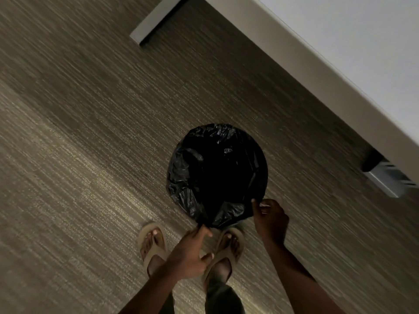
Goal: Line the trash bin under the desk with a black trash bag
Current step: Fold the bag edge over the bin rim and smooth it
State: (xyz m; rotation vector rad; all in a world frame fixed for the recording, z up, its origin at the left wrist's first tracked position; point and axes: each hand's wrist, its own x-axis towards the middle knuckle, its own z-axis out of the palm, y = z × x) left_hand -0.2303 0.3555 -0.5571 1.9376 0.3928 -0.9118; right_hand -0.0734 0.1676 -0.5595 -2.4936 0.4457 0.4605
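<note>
Looking straight down at the trash bin (pixel 217 175), standing on the carpet (pixel 90 155) in front of my feet. The black trash bag (pixel 181 177) is over the whole opening; the bin's own wall doesn't show, only crinkled plastic draped around the round rim and a dark interior.

My left hand (pixel 192 248) is at the near edge of the rim, fingertips pinched together on a gathered point of the bag, pulling it toward me. My right hand (pixel 269 218) is at the near-right edge, thumb and fingers closed on the bag's edge just beside the rim.

The bin sits out on open floor, near the white counter (pixel 340 53) edge that runs diagonally across the upper right, not beneath it. A counter foot (pixel 390 177) is on the carpet to the bin's right, another one (pixel 149 21) up top. My sandals (pixel 154 243) are just behind the bin, the right one partly under my left hand.
</note>
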